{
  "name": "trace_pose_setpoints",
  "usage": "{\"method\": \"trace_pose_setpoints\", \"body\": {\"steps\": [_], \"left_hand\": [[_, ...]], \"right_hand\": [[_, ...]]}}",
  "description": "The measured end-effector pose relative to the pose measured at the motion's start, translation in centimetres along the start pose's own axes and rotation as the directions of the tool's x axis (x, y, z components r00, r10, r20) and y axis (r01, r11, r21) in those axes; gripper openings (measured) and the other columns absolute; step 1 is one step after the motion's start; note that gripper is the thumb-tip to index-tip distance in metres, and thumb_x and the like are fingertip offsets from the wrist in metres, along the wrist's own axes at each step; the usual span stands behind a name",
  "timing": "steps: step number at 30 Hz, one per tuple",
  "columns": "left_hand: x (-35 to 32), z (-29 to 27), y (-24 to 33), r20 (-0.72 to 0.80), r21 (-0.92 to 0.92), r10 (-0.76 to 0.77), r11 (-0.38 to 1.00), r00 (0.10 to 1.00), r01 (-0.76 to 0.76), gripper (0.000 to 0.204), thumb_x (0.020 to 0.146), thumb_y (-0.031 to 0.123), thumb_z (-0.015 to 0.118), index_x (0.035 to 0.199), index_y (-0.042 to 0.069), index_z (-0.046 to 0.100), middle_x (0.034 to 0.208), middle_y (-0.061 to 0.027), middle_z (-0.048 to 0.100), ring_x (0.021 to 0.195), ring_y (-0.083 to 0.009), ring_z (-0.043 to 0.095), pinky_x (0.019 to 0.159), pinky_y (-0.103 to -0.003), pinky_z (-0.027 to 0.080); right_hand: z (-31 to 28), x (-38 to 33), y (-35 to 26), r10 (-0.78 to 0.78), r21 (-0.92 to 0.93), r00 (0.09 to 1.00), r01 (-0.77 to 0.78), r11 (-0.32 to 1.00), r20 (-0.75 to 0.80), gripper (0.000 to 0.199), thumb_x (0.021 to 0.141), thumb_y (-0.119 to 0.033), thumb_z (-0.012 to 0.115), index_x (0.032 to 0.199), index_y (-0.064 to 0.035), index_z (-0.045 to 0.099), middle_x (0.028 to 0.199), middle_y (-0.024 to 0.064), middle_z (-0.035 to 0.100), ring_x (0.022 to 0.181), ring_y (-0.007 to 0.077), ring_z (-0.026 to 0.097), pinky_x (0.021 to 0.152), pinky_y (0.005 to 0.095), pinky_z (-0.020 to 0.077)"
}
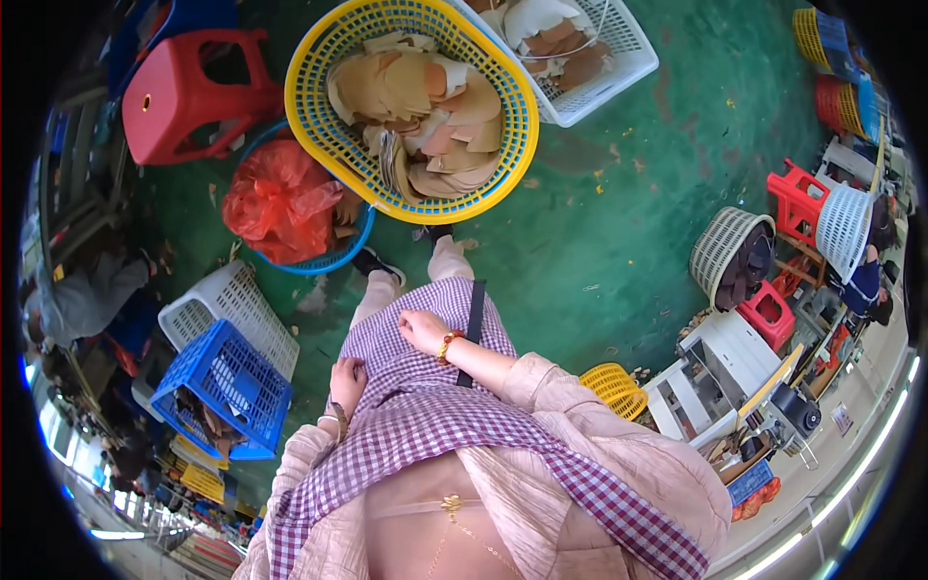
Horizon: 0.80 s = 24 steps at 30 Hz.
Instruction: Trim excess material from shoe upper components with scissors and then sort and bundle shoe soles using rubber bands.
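The checkered apron (411, 382) lies across your lap and thighs, gathered in folds between your hands. Your right hand (422, 332) is over its upper front with fingers curled in; whether they pinch any cloth, you can't tell from here. Your left hand (348, 384) is at the apron's left edge, fingers bent; its palm is hidden, so its grip can't be judged either. To handle the cloth well, it would probably help to take it lightly with both hands and smooth the folds outward, keeping the bracelet (447, 348) on your right wrist from snagging the dark strap (476, 314) beside it.

Beyond your feet sits the yellow-rimmed basket (454, 211), loaded with flat tan pieces (469, 145). Left of it, a red plastic bag (275, 198) fills much of a blue tub (362, 237); watch your footing near both.
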<state>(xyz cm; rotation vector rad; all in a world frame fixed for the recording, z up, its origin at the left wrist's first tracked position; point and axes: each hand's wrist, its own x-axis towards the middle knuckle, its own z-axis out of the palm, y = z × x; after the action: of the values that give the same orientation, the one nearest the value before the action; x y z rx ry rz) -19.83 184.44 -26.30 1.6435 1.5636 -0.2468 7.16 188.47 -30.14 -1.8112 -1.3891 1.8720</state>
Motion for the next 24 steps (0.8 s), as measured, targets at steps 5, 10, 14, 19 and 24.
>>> {"method": "trace_pose_setpoints", "body": {"steps": [5,10,14,19,24], "left_hand": [[1.4,-0.5,0.4,0.048,0.098,-0.015,0.995,0.999,0.01,0.013,0.078,0.009,0.058,0.088,0.006,0.066,0.092,-0.0133,0.061,0.084,-0.0344,0.057,0.076,-0.041,0.048],[1.2,-1.3,1.1,0.029,0.036,-0.022,0.999,0.999,0.021,0.014,0.078,0.01,0.059,0.088,0.004,0.066,0.09,-0.0133,0.063,0.082,-0.0346,0.058,0.075,-0.042,0.049],[-1.6,-1.2,0.4,0.061,-0.11,-0.085,0.99,0.995,0.091,0.014,0.077,0.012,0.06,0.087,0.004,0.067,0.088,-0.0143,0.065,0.081,-0.0353,0.059,0.075,-0.041,0.05],[-5.8,1.6,0.4,-0.013,-0.157,-0.263,0.953,0.965,0.258,0.02,0.078,0.02,0.059,0.088,0.005,0.067,0.089,-0.0163,0.066,0.086,-0.0391,0.062,0.077,-0.045,0.05],[-13.6,7.8,-2.4,-0.211,-0.428,-0.444,0.843,0.871,0.326,0.02,0.08,0.017,0.057,0.094,0.006,0.067,0.094,-0.0122,0.067,0.089,-0.0339,0.063,0.082,-0.04,0.051]], "right_hand": [[1.4,0.5,3.3,0.071,0.046,0.997,-0.069,0.997,-0.044,0.013,0.084,-0.014,0.061,0.089,-0.0036,0.066,0.083,0.0111,0.069,0.072,0.0301,0.064,0.069,0.0386,0.0525],[1.8,0.7,4.5,0.043,0.037,0.996,-0.04,0.999,-0.079,0.013,0.082,-0.017,0.061,0.084,-0.0042,0.064,0.08,0.0134,0.068,0.073,0.0342,0.063,0.071,0.0412,0.0517],[1.1,1.4,3.2,0.037,-0.095,0.999,-0.036,0.995,0.006,0.014,0.082,-0.016,0.062,0.088,-0.0051,0.067,0.085,0.012,0.07,0.075,0.0332,0.065,0.072,0.0415,0.0522],[0.1,1.6,5.7,0.069,-0.314,0.986,-0.017,0.949,0.152,0.034,0.085,-0.028,0.055,0.106,-0.0057,0.07,0.101,0.017,0.071,0.092,0.0386,0.065,0.081,0.0435,0.0514],[0.1,4.7,3.9,-0.08,-0.61,0.937,0.285,0.739,0.341,0.02,0.077,-0.023,0.063,0.084,-0.0069,0.073,0.082,0.0113,0.071,0.077,0.0324,0.065,0.073,0.039,0.052]]}}
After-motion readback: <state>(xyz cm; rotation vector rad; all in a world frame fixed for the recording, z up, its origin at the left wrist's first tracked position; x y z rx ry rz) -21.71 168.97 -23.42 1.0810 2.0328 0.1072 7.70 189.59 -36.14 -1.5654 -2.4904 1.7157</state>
